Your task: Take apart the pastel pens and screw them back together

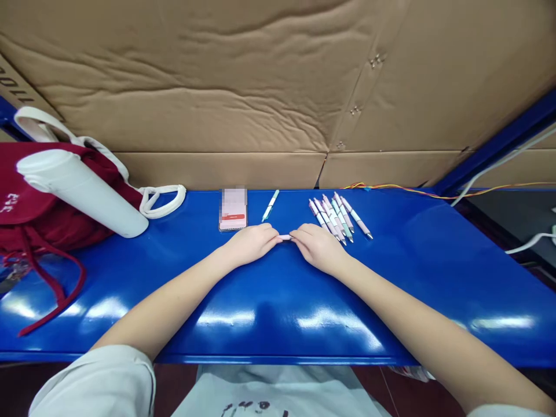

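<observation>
The left hand (249,243) and right hand (319,248) lie palm-down on the blue metal bench (278,313), with the left forearm (160,307) and right forearm (425,327) angled inward. The left fingers (267,236) and right fingers (299,233) are nearly closed, their tips meeting on a short pink tubular piece (284,237) between the hands. Grip force cannot be determined. A fanned group of pens (339,217) lies just beyond the right hand, and a single pen (270,205) lies beyond the left fingers.

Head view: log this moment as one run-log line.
left hand: pinching pink pen | right hand: pinching same pen | nearby: pen row, lone pen, phone | surface: blue table
</observation>
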The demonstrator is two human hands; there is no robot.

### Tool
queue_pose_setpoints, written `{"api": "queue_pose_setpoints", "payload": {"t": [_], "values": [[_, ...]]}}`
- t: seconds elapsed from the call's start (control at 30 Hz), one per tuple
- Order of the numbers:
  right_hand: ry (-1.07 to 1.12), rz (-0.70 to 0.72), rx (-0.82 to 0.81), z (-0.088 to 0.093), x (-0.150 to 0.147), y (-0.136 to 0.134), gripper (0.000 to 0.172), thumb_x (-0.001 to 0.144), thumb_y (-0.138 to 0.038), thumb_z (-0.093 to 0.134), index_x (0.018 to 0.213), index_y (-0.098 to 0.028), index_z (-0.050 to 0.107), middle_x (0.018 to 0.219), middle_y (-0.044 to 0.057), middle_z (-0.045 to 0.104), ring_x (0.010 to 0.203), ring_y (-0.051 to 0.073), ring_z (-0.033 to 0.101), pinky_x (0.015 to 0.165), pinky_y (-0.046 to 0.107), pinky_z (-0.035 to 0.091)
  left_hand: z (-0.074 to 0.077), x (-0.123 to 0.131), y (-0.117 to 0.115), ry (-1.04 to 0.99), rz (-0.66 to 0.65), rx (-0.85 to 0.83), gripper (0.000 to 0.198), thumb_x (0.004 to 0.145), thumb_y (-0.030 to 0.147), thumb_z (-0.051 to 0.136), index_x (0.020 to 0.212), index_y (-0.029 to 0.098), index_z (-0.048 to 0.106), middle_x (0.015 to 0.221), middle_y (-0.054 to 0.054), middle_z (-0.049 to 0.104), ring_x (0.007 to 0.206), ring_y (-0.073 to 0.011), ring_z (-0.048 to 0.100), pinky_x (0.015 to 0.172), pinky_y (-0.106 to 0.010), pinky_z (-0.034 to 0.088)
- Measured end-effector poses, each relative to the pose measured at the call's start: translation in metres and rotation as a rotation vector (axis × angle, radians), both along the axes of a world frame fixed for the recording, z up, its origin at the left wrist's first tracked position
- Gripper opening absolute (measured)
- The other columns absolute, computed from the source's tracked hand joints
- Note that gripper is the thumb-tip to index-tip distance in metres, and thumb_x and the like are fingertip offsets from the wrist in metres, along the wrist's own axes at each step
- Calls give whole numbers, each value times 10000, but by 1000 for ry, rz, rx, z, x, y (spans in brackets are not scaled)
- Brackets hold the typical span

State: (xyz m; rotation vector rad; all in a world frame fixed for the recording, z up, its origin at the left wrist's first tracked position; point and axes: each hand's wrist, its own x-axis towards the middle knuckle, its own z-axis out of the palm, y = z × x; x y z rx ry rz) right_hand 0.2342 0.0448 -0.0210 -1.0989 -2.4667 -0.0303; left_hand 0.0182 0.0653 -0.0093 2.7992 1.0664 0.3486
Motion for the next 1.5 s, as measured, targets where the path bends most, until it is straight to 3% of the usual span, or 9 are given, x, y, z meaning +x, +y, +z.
{"api": "queue_pose_setpoints", "payload": {"t": [0.17,0.33,0.5,0.67,0.9,1.03,1.23,1.37,1.5], "values": [[155,20,-278,7,2,5,200,905,-230,454,945,-165,639,812,59,584,758,173,563,718,305,454,1,2,-2,18,31,5,317,967,374,343,967,166,583,921,-46,591,784,-164,606,673,-264,486],[156,2,-325,9,3,4,143,883,-189,474,879,-169,615,810,49,577,757,170,556,714,303,450,4,4,-8,0,37,34,230,925,280,423,1106,180,524,985,-52,605,865,-182,604,722,-277,488],[169,-44,-404,14,1,3,104,861,-220,514,849,-169,605,778,33,573,709,157,557,679,292,448,8,-1,-12,-13,29,50,123,886,202,455,961,165,544,923,-49,592,822,-176,583,732,-286,483],[130,-45,-430,19,-5,2,228,909,-213,415,823,-178,624,801,49,601,775,174,575,742,319,444,2,-13,-19,-61,71,120,156,929,216,416,991,168,551,958,-54,600,863,-173,578,789,-299,481],[261,-151,-467,13,-13,-10,177,885,-251,457,774,-193,582,749,22,584,671,151,544,629,288,437,-2,-17,-27,-95,66,200,238,963,266,368,1015,171,580,953,-56,631,851,-171,594,768,-299,489],[357,-155,-477,11,-12,-14,55,834,-203,518,817,-195,569,762,15,592,650,140,541,613,276,447,-4,-16,-24,-120,46,170,235,962,267,380,1013,171,589,949,-53,638,857,-170,595,783,-302,487],[281,-73,-412,11,-10,-10,184,890,-244,466,844,-193,638,824,59,619,775,178,572,707,318,452,-5,-17,-21,-148,22,85,230,957,264,394,1015,165,593,971,-69,615,892,-176,570,813,-308,479],[225,-79,-402,11,-10,-11,77,844,-216,541,873,-186,606,843,57,618,807,193,558,714,326,439,-5,-19,-22,-132,34,63,224,950,267,411,1008,166,602,949,-60,608,859,-171,567,784,-297,474],[169,-90,-364,10,-8,-13,142,870,-253,528,960,-186,615,909,76,626,853,212,551,773,361,422,-6,-20,-23,-121,31,85,232,949,279,412,991,172,613,935,-56,623,848,-177,572,768,-306,464]]}}
